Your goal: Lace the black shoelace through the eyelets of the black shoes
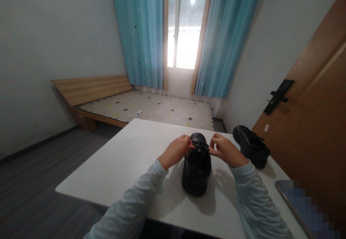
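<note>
A black lace-up shoe (196, 181) stands on the white table, its toe pointing away from me and its heel towards me. My left hand (178, 150) is at the left side of the lacing, fingers pinched together on what looks like a shoelace (201, 146). On the other side, my right hand (223, 148) has thumb and forefinger closed on the lace by the shoe's right edge. The fingertips partly hide the lace ends. A second black shoe (252, 147) rests at the table's right edge, apart from my hands.
The white table (108, 167) extends left and forward. Behind it is a bed (156, 107) with a small white remote (138, 113) on the mattress. A flat, thin-edged object, partly pixelated, lies at the lower right. The wooden door (310, 98) is close on the right.
</note>
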`<action>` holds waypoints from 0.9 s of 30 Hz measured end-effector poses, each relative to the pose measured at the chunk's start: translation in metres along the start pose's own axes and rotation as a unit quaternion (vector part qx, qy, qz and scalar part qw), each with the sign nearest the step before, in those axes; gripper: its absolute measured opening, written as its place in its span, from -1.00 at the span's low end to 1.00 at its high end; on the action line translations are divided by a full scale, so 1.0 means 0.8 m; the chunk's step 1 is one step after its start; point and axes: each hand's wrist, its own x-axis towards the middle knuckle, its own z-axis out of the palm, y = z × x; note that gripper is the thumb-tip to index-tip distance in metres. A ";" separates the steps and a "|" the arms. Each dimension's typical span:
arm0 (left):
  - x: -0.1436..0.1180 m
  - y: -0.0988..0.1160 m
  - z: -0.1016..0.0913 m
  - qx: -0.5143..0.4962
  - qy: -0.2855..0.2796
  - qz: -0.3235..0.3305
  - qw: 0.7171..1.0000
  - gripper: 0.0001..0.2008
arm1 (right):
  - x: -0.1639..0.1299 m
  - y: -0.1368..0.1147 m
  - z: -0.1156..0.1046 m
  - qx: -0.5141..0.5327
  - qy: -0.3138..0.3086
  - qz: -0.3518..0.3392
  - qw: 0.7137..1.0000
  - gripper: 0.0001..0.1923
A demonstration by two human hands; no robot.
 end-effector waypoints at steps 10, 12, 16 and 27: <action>-0.008 0.000 -0.014 0.025 -0.008 -0.016 1.000 -0.88 | -0.004 0.002 -0.002 0.038 -0.057 0.038 0.997 -0.87; -0.007 -0.001 -0.013 0.027 -0.015 -0.030 0.999 -0.88 | -0.005 0.001 -0.004 0.042 -0.077 0.039 0.995 -0.88; -0.006 -0.003 -0.008 0.004 -0.033 -0.044 0.998 -0.92 | -0.005 0.002 -0.006 0.047 -0.097 0.036 0.994 -0.88; 0.003 0.010 -0.003 -0.146 0.101 0.023 0.984 -0.76 | 0.001 0.008 0.000 0.209 -0.042 0.100 0.972 -0.67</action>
